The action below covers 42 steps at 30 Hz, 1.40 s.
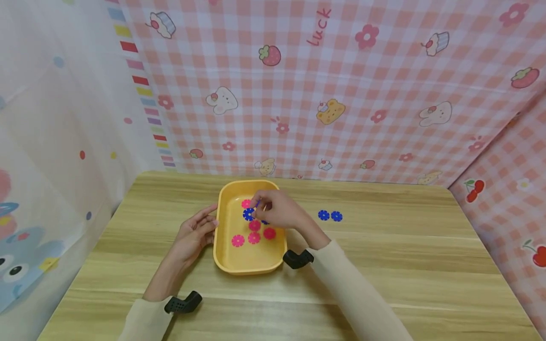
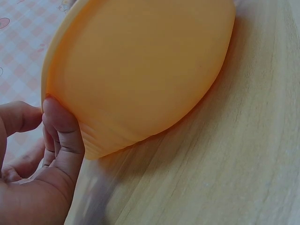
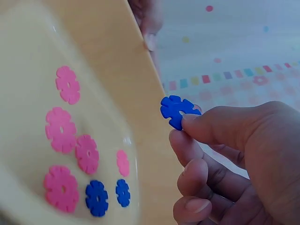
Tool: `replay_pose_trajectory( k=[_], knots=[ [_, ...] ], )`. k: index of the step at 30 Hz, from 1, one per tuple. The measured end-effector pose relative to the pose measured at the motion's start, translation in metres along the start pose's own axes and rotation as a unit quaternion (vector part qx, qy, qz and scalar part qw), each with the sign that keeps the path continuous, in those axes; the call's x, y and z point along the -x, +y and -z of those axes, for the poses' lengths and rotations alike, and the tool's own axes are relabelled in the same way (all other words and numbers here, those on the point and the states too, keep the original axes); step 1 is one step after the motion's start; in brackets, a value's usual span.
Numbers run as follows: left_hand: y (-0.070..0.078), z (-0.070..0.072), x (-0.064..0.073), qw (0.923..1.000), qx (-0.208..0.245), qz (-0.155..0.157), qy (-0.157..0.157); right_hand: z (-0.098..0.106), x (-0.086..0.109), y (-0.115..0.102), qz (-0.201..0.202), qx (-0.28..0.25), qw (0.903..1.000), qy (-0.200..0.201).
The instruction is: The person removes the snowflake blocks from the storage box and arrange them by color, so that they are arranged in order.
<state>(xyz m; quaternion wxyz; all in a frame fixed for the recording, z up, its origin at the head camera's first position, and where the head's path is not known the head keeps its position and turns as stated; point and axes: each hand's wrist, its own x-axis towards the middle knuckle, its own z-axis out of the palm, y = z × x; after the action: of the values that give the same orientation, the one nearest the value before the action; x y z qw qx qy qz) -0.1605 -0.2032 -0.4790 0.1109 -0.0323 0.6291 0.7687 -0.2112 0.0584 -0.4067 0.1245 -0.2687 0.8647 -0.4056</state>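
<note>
A yellow plastic tray (image 1: 249, 271) stands on the table; its side wall (image 2: 150, 61) fills much of the left wrist view. My left hand (image 1: 194, 237) holds the tray's left rim, thumb against the outer wall. Above the tray, my right hand (image 1: 279, 208) pinches a blue snowflake-shaped disc (image 3: 172, 111) between thumb and forefinger. Several pink snowflake discs (image 3: 61, 130) lie flat inside the tray. Two blue discs lie there too, one (image 3: 96, 198) bigger in the right wrist view than the other (image 3: 123, 193). The right hand partly covers the tray's contents in the head view.
Two blue discs, one (image 1: 323, 215) beside the other (image 1: 337, 216), lie on the wooden table (image 1: 384, 265) right of the tray. A pink checked cloth (image 1: 298, 85) hangs behind the table, and a white patterned cloth (image 1: 77, 118) hangs at the left.
</note>
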Motion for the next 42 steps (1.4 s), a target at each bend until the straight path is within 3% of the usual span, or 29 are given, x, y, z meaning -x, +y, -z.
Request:
replay_pose_trajectory(
  k=[12, 29, 42],
  knots=[
    [0.001, -0.001, 0.0, 1.0, 0.002, 0.002, 0.002, 0.009, 0.024, 0.021, 0.001, 0.0, 0.9984, 0.056],
    [0.001, 0.0, 0.001, 1.0, -0.001, 0.003, -0.002, 0.026, 0.062, 0.05, -0.08, -0.062, 0.9866, 0.128],
    [0.001, 0.0, 0.0, 1.0, 0.001, 0.004, 0.002, 0.047, 0.084, 0.075, -0.083, -0.063, 0.9799, 0.17]
  ],
)
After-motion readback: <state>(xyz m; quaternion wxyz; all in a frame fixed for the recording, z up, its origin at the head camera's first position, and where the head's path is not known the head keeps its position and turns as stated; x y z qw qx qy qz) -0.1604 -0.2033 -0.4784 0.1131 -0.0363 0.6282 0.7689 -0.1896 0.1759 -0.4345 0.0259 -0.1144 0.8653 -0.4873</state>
